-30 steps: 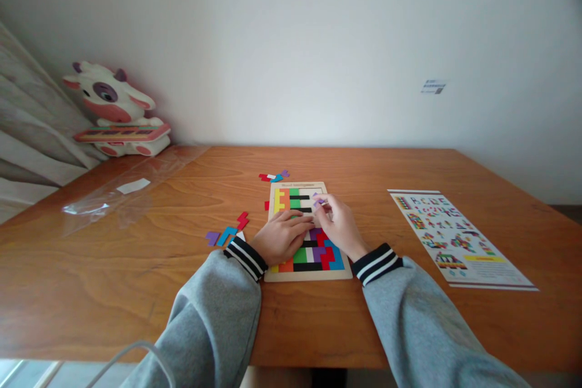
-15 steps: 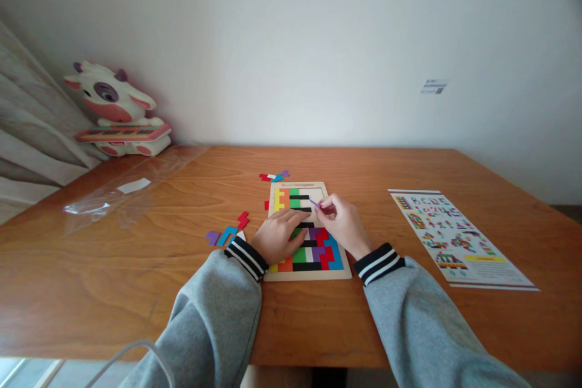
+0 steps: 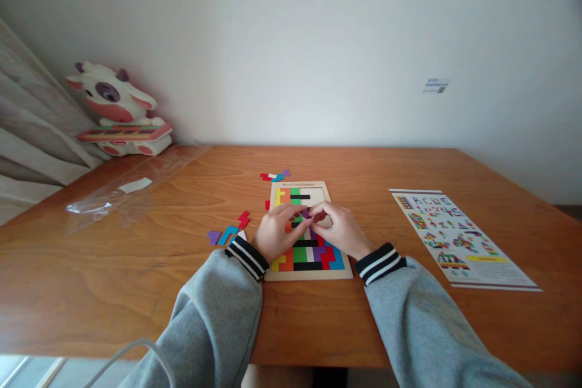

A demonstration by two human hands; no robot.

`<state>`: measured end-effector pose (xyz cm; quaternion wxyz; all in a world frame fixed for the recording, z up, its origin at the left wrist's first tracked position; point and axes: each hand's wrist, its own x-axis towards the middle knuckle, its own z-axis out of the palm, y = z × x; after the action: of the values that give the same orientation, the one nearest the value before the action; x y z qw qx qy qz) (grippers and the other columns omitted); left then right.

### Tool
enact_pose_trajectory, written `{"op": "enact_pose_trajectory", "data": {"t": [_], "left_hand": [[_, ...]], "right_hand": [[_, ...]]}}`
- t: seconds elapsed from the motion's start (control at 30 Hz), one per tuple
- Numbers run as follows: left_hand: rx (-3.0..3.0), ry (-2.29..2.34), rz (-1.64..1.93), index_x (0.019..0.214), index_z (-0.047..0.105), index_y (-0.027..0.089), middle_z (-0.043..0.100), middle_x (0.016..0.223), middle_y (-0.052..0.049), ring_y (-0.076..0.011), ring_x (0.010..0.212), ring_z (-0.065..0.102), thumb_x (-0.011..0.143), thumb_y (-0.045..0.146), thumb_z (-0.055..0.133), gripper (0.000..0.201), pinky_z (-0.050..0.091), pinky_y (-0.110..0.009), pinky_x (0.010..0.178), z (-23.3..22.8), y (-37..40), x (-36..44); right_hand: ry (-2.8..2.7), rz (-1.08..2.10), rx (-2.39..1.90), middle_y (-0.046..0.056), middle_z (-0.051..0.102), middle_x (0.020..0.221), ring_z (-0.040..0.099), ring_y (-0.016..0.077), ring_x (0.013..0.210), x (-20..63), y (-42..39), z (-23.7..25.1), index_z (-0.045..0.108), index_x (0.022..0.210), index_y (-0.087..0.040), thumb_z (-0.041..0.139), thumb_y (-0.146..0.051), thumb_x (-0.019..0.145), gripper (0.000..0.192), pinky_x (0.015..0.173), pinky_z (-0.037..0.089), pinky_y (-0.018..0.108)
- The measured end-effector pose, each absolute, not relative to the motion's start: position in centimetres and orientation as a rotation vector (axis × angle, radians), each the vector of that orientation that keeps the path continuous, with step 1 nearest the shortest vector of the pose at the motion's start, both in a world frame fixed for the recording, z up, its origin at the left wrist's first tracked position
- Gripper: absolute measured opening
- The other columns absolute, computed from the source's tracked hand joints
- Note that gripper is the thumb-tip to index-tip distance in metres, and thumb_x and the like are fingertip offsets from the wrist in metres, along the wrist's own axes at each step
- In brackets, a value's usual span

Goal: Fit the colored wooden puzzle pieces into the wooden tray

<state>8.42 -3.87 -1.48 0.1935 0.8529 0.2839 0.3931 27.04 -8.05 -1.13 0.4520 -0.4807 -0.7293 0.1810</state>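
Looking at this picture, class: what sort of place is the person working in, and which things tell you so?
Probably a room at home, perhaps a play or study corner: a wooden table against a plain wall, a toy cow in the corner, and a coloured block puzzle under both hands.

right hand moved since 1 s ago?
Yes. The right hand has drawn back toward the person and slightly left along the puzzle board, its fingertips now meeting the left hand.

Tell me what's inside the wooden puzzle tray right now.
The wooden puzzle tray holds coloured blocks packed along its near rows, more by the far edge, and a bare patch top right. The left hand and right hand cover its middle, so that part is hidden.
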Motion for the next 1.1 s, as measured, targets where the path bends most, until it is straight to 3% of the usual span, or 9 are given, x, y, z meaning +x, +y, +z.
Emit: {"op": "enact_pose_trajectory", "data": {"t": [0.3,0.53,0.77,0.9,1.1], "left_hand": [[1.804,0.760,1.017,0.102,0.064,0.015,0.074,0.086,-0.006,-0.0173,0.075,0.072,0.085,0.038,0.066,0.029,0.061,-0.030,0.070,-2.3,-3.5,8.8],[1.897,0.841,1.023,0.090,0.065,0.016,0.073,0.081,-0.003,-0.0155,0.071,0.071,0.084,0.039,0.068,0.024,0.059,-0.027,0.066,-2.2,-3.5,8.7],[2.599,0.743,0.969,0.105,0.065,0.020,0.070,0.110,-0.008,-0.0222,0.105,0.063,0.091,0.027,0.058,0.017,0.053,-0.042,0.095,-2.1,-3.2,8.2],[2.686,0.707,0.850,0.114,0.064,0.020,0.069,0.117,-0.008,-0.0227,0.110,0.062,0.092,0.027,0.058,0.024,0.050,-0.043,0.099,-2.3,-3.2,8.1],[2.709,0.741,0.780,0.110,0.067,0.021,0.071,0.112,-0.007,-0.0224,0.108,0.063,0.091,0.028,0.058,0.022,0.049,-0.043,0.097,-2.4,-3.4,8.1]], "right_hand": [[-1.650,0.718,-1.166,0.002,0.070,0.083,0.066,0.0146,0.072,27.0,-8.4,-1.1,0.059,0.107,-0.020,0.060,-0.033,0.088,0.023,0.068,0.055,0.027],[-1.528,0.808,-1.211,0.005,0.074,0.085,0.069,0.0185,0.076,27.0,-7.9,-1.0,0.069,0.087,-0.019,0.065,-0.043,0.084,0.025,0.069,0.057,0.031],[-1.353,0.663,-1.376,0.009,0.075,0.083,0.071,0.0211,0.071,28.6,-6.8,-3.0,0.071,0.091,-0.016,0.065,-0.045,0.083,0.030,0.071,0.059,0.037],[-1.464,0.603,-1.431,0.008,0.076,0.085,0.072,0.0217,0.075,28.6,-6.7,-3.8,0.073,0.088,-0.018,0.064,-0.038,0.084,0.022,0.071,0.059,0.036],[-1.638,0.448,-1.429,0.007,0.074,0.084,0.070,0.0196,0.070,28.1,-6.7,-3.9,0.073,0.085,-0.021,0.062,-0.032,0.087,0.016,0.066,0.058,0.033]]}}
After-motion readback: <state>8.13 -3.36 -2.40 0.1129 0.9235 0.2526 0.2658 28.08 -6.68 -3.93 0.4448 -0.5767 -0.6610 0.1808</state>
